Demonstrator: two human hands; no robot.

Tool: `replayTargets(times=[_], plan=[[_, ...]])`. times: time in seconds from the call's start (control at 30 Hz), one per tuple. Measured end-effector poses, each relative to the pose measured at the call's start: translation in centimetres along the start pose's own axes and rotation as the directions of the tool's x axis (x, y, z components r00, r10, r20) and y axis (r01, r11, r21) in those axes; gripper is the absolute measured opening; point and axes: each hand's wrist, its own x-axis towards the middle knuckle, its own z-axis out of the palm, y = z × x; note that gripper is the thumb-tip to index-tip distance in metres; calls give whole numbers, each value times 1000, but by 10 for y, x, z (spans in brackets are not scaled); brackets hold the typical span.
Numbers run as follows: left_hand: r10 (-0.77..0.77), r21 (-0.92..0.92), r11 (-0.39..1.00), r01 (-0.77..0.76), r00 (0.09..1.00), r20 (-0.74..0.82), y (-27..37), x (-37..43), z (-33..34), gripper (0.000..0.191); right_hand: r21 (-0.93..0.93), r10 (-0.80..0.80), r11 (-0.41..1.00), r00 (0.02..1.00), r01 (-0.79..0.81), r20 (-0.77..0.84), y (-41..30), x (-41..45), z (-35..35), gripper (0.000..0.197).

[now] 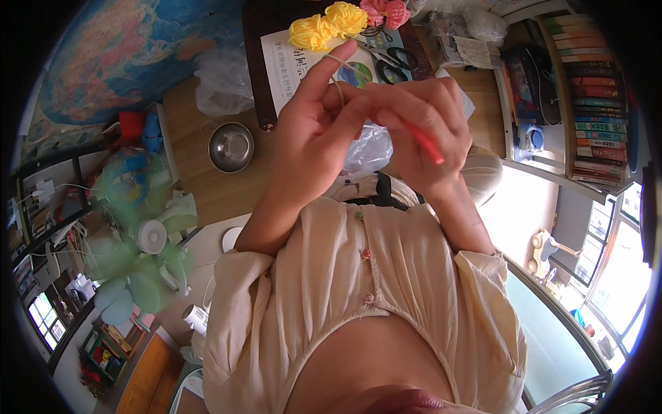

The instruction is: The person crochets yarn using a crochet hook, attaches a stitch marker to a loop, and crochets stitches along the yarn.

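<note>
My left hand (318, 116) is raised in front of my chest, its index finger stretched up. A thin pale strand of yarn (340, 88) loops around that finger and runs down to the pinched thumb and fingertips. In my right hand (432, 116) is a slim tool with a red handle (428, 146), which looks like a crochet hook; its tip is hidden. The fingertips of both hands meet, covering whatever is worked between them. Beyond them, black-handled scissors (398, 58) rest on a printed book or sheet (279, 67).
A yellow yarn skein (328, 25) and a pink one (385, 13) lie at the far edge. On the wooden table (199, 176) stand a steel bowl (231, 147) and a clear plastic bag (222, 80). A green fan (151, 236) is at left, a bookshelf (597, 114) at right.
</note>
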Motion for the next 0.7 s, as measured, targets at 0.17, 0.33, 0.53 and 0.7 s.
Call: replayTargets(times=[0.17, 0.33, 0.53, 0.7], plan=[[-107, -224, 966, 127, 989, 99, -2, 2, -8, 49, -214, -102, 972, 995, 100, 0, -4, -5, 3, 40], [-260, -342, 886, 314, 946, 194, 10, 4, -12, 47, 117, 5, 993, 999, -1, -37, -4, 2, 1, 33], [-238, -402, 842, 360, 916, 322, 7, 3, -16, 46, 295, 132, 945, 990, -141, 50, -7, 5, -10, 22], [-63, -56, 996, 65, 997, 39, 7, -4, 2, 49, 172, 140, 973, 987, -152, 81, -10, 10, -13, 25]])
